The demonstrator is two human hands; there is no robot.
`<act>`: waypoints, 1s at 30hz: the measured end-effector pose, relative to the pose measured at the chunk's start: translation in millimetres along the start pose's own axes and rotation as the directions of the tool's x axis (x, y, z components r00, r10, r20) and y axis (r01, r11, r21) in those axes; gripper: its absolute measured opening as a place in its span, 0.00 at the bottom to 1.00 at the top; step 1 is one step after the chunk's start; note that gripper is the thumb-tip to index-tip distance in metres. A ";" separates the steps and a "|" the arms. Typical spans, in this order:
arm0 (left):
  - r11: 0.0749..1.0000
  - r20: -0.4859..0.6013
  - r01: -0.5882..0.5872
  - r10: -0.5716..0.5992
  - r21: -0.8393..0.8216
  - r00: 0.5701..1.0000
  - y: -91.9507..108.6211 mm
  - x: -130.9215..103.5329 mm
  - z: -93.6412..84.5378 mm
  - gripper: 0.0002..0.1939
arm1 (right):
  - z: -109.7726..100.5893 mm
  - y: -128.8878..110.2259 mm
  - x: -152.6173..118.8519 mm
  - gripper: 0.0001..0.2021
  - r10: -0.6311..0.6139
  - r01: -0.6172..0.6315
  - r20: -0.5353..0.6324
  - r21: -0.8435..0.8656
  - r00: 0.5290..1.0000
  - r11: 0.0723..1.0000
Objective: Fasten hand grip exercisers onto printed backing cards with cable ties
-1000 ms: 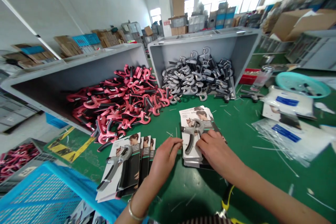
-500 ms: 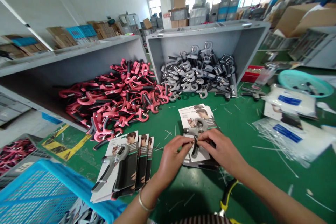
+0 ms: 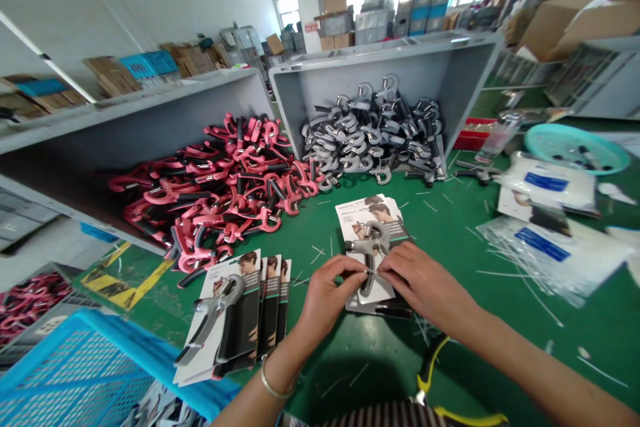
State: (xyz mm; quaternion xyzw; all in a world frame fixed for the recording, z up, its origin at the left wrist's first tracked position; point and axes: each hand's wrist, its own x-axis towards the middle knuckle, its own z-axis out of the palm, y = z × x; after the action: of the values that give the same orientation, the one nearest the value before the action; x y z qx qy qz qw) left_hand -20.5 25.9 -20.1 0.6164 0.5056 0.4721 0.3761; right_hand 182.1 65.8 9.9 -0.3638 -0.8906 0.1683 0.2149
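A grey-and-black hand grip strengthener (image 3: 379, 233) lies on a stack of printed packaging cards (image 3: 353, 217) in front of me. My left hand (image 3: 330, 290) and my right hand (image 3: 420, 277) are closed in pinches on either side of its black handle. Between the fingertips shows a thin white cable tie (image 3: 373, 271) at the handle; how far round it goes is partly hidden by the fingers. To the left, another grey hand grip (image 3: 213, 310) rests on fanned cards.
Grey crates hold red hand grips (image 3: 240, 173) and grey hand grips (image 3: 370, 127). A blue basket (image 3: 85, 360) stands at front left, yellow-handled cutters (image 3: 425, 373) near my body. Plastic bags (image 3: 545, 247), loose white ties and a turquoise tray (image 3: 545, 137) lie right.
Both hands stay at the handle, and the white tie between the fingertips shows more plainly. The right fingers have shifted slightly. The whole view has moved a little.
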 end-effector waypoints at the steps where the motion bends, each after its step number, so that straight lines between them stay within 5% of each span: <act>1: 1.000 0.001 -0.001 0.001 0.001 1.000 1.0 0.0 -0.2 0.04 | 0.5 -0.4 0.3 0.06 -0.002 0.002 0.002 -0.007 1.000 1.000; 8: 0.998 -0.003 -0.055 0.055 0.038 0.998 3.2 0.2 1.2 0.03 | 3.8 -5.0 2.5 0.07 -0.037 0.037 -0.008 -0.005 0.999 0.999; 14: 0.960 0.127 -0.165 0.138 0.226 0.982 13.3 1.1 -7.1 0.08 | 4.5 -6.2 4.4 0.04 0.013 -0.011 -0.035 0.063 0.999 0.998; 18: 0.753 0.274 -0.320 0.192 0.574 0.942 31.7 3.3 -11.9 0.11 | 3.8 -10.8 7.2 0.06 0.021 -0.020 -0.018 0.040 1.000 0.999; 21: 0.638 0.316 -0.396 0.243 0.660 0.917 40.7 3.7 -13.5 0.12 | 4.4 -12.6 7.5 0.07 -0.005 0.005 -0.015 0.023 1.000 1.000; 28: 0.839 0.138 -0.302 0.269 0.452 0.953 29.7 -9.8 -8.4 0.05 | 8.2 -8.6 -0.1 0.04 -0.004 0.010 -0.068 0.077 0.998 0.997; 30: 0.857 0.093 -0.252 0.236 0.450 0.967 18.8 -15.9 -1.5 0.14 | 9.7 -8.6 1.0 0.03 -0.008 0.023 -0.096 0.159 0.995 0.987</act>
State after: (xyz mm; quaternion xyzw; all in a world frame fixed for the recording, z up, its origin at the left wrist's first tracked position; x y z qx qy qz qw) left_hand -17.6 6.4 -5.2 0.7547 0.5138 0.3728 0.1658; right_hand 171.5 59.3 5.8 -0.3459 -0.8658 0.2200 0.2868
